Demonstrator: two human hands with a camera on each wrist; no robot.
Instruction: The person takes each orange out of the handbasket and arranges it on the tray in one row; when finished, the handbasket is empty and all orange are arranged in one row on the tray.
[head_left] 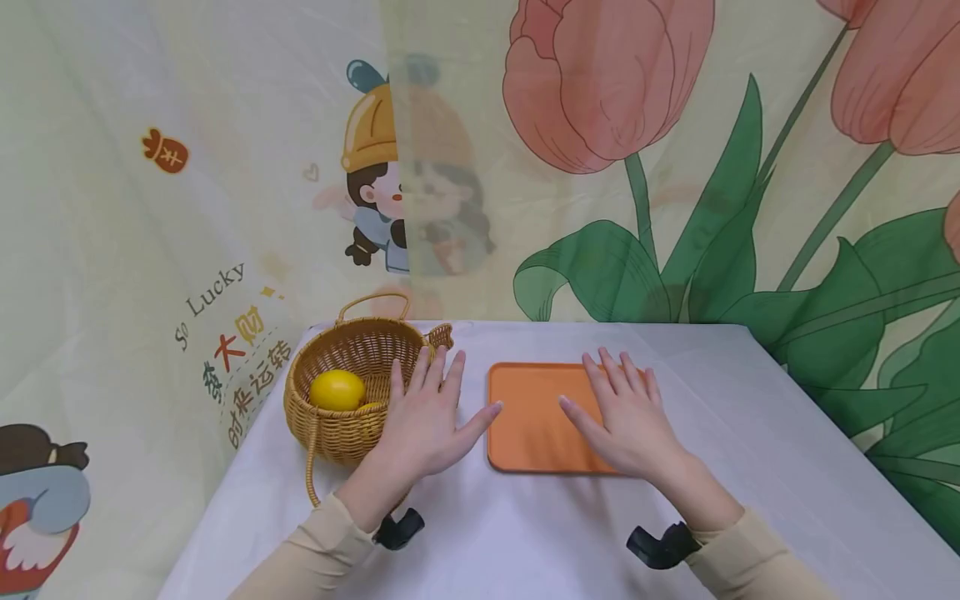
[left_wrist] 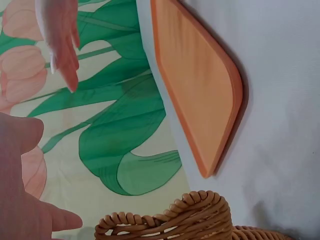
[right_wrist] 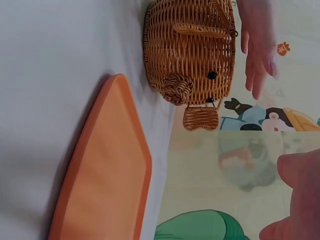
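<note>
We see two bare hands held out above a counter [head_left: 517,537] covered with white cloth. The left hand [head_left: 427,421] and the right hand [head_left: 628,421] are well apart from each other, both free, with fingers straight and spread and thumbs pointing inward.

At the left, we find a woven wicker basket [head_left: 341,443] standing on the cloth. Within it lies a yellow lemon [head_left: 337,390], plainly visible; just beside it we make out part of a second yellow fruit [head_left: 371,407], the remainder hidden by the left hand and the basket wall. The right-wrist view shows us the left hand above the basket, not touching it. From that side we also note a coiled wicker knob [right_wrist: 177,90], a dark bead [right_wrist: 212,75] and a small woven flap [right_wrist: 201,118].

To the right of the basket, and apart from it, an orange tray [head_left: 532,417] with rounded corners and a low raised rim lies flat. The right hand hangs over its right part.

Behind the counter, we observe a printed backdrop [head_left: 450,25] with large pink tulips [head_left: 607,83] and green leaves.
</note>
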